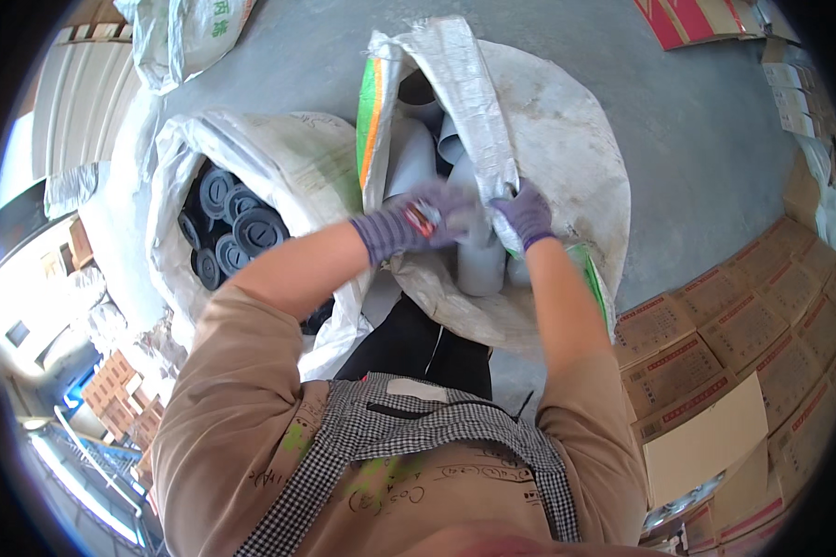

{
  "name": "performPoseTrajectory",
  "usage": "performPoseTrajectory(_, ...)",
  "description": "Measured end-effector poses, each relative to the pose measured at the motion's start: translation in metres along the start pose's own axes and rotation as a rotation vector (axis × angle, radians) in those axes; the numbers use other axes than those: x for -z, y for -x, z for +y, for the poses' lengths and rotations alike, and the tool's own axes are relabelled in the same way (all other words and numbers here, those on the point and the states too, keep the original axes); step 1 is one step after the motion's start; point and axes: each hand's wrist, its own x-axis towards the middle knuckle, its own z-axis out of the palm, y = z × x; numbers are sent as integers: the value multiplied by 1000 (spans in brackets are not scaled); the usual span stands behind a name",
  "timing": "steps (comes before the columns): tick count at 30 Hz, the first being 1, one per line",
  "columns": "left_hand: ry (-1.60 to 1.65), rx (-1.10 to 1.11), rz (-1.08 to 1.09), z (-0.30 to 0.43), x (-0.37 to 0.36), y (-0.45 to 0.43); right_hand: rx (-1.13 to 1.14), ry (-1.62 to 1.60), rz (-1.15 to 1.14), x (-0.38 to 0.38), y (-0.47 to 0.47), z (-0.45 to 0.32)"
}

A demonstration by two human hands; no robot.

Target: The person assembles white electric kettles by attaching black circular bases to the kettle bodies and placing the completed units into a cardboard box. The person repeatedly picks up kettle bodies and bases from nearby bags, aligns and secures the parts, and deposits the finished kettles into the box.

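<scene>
A large white woven sack (pixel 564 132) with green and orange stripes lies before me, its mouth open on several whitish plastic cylinders (pixel 479 268). My right hand (pixel 526 212), in a purple knit glove, grips the folded rim of this sack. Over the opening is my left hand (pixel 435 216), in a striped purple glove with a red patch; it is blurred, its fingers look spread, and whether it touches a cylinder cannot be told. To the left, a second white sack (pixel 306 160) holds several dark round plastic caps or lids (pixel 259 230).
Stacked cardboard cartons (pixel 724 313) stand at the right. Another white sack (pixel 188 42) is at the upper left, near a stack of pale curved sheets (pixel 83 104). A red and brown carton (pixel 703 21) lies at the top right. Grey floor (pixel 676 139) shows between them.
</scene>
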Motion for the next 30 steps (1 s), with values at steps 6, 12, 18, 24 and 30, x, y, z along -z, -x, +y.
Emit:
performPoseTrajectory(6, -233, 177, -913, 23, -158, 114, 181, 184, 388, 143, -21, 28)
performPoseTrajectory(12, -277, 274, -1143, 16, -191, 118, 516, 588, 816, 388, 1, -71)
performPoseTrajectory(18, -294, 246, -772, 52, -107, 64, 977, 584, 514, 197, 85, -42)
performPoseTrajectory(24, -145, 181, -422, 122, -39, 55, 434, 900, -217, 88, 156, 73)
performPoseTrajectory(30, -20, 135, -106, 212, -10, 66, 731, -277, -115, 92, 282, 3)
